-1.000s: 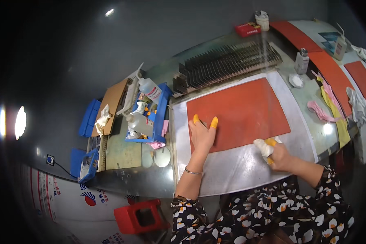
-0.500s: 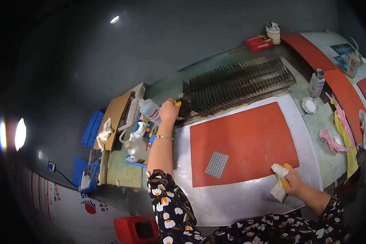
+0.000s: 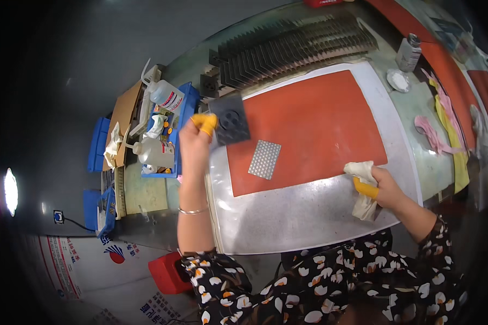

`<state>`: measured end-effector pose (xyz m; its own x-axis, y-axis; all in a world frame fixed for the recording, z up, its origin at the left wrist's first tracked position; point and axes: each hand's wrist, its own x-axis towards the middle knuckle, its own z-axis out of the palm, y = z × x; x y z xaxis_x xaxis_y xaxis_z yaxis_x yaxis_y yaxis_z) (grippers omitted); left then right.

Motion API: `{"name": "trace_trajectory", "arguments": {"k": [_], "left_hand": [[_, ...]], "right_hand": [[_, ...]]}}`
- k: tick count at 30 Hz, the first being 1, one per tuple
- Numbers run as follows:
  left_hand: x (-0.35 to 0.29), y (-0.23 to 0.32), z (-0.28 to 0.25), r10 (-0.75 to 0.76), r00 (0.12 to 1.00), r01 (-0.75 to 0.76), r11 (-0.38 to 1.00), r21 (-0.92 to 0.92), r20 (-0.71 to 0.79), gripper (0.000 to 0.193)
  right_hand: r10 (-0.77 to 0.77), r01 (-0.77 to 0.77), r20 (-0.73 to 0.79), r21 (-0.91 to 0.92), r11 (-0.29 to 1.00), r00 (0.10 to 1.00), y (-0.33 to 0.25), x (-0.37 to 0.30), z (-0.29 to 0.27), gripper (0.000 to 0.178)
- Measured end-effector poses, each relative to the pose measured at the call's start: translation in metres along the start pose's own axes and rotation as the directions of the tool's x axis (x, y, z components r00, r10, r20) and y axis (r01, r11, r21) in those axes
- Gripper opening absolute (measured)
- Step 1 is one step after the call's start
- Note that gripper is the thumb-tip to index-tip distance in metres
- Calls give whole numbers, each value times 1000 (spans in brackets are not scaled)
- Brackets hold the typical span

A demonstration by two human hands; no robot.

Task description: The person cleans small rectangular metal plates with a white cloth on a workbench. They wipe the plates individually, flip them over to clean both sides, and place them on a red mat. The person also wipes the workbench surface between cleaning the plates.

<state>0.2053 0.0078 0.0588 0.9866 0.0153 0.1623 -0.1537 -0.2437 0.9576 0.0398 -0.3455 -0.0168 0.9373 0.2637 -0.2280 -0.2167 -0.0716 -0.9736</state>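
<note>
Left hand (image 3: 194,142) grips square black plate (image 3: 230,118); right hand (image 3: 384,187) clutches crumpled cloth (image 3: 363,189).

Take the blue plastic tray (image 3: 180,116) at your left as landmark. A clear plastic bottle with a red-and-white label (image 3: 166,96) lies at its far end. A white banner with red and blue print (image 3: 81,265) hangs well below the tray, by the red stool (image 3: 168,272).
</note>
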Motion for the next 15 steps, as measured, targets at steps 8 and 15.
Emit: {"name": "trace_trajectory", "arguments": {"k": [8,15], "left_hand": [[-139,-30,101,-153,953,262,848,-461,260,7],[-157,-14,128,-79,833,440,694,-570,548,26]], "right_hand": [[4,-17,96,134,991,995,-16,14,48,20],[41,-48,44,169,984,998,-13,-15,42,16]]}}
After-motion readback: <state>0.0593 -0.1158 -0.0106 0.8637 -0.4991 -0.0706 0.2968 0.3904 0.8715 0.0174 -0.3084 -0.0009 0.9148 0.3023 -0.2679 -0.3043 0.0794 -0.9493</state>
